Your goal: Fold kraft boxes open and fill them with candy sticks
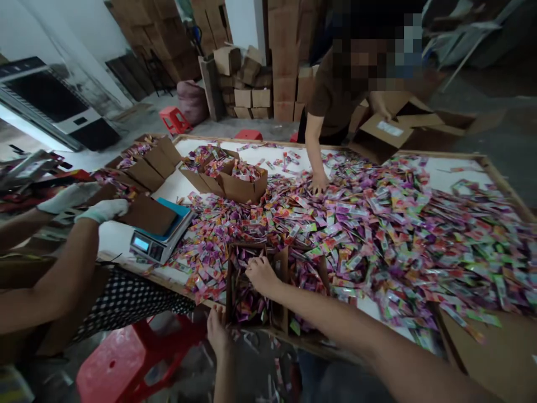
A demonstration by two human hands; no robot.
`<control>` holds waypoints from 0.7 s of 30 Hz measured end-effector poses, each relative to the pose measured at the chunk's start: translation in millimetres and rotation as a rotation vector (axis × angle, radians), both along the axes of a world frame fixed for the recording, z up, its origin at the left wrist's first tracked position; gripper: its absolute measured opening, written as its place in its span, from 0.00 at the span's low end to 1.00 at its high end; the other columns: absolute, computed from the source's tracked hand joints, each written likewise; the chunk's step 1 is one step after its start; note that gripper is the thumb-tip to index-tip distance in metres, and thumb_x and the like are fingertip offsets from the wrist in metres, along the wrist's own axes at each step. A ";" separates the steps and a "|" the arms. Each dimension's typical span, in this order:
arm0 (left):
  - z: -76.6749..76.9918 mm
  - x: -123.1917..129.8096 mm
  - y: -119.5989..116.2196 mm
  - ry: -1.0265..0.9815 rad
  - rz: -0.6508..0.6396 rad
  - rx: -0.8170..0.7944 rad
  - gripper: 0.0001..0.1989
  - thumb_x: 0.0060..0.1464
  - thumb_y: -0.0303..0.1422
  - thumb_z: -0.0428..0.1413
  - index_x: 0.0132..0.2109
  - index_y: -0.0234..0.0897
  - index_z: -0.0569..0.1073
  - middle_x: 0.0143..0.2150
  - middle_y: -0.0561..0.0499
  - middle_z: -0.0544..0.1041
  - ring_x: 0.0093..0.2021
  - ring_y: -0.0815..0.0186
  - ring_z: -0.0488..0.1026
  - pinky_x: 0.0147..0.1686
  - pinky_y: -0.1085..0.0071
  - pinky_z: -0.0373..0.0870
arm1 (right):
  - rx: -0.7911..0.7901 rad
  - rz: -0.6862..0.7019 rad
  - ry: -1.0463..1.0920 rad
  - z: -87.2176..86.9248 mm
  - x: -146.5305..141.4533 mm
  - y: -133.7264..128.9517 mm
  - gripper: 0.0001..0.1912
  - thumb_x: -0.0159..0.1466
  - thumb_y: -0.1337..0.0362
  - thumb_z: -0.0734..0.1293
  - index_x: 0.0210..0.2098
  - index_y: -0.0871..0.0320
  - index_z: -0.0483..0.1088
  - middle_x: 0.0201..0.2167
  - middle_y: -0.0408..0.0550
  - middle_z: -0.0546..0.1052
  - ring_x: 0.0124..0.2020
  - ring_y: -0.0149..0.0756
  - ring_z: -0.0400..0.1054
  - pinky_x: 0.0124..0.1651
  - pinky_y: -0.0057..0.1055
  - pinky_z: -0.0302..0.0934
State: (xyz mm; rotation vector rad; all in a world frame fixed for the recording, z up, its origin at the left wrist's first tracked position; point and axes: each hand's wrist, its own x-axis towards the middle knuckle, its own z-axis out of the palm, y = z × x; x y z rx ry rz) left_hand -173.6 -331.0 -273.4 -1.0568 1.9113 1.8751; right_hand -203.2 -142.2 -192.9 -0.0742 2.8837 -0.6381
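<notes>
My right hand (262, 275) reaches into an open cardboard box (229, 280) at the table's near edge. Its fingers are bent and a little apart over the small purple and orange packets (249, 308) in that box; nothing shows in its grip. Just outside the box's near left corner is my left hand (218, 330), fingers loosely raised and apart, whether touching the cardboard I cannot tell. Against the right side of this box stands a second box with packets (308, 274). Around both spreads a big heap of similar slim packets (356, 224).
A co-worker's hand (319, 182) presses into the heap across the table. To my left, another person's gloved hand (103, 211) is near a cardboard piece (151, 214) on a digital scale (161, 238). Filled boxes (241, 187) stand behind, and a red stool (113, 364) below.
</notes>
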 end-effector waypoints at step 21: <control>70.7 172.6 220.7 0.453 -1.862 0.239 0.17 0.49 0.33 0.59 0.47 0.36 0.75 0.47 0.42 0.79 0.43 0.59 0.76 0.46 0.62 0.71 | -0.142 -1.422 0.009 6.5 435.4 286.8 0.17 0.61 0.65 0.66 0.49 0.59 0.75 0.39 0.53 0.81 0.42 0.47 0.76 0.46 0.38 0.69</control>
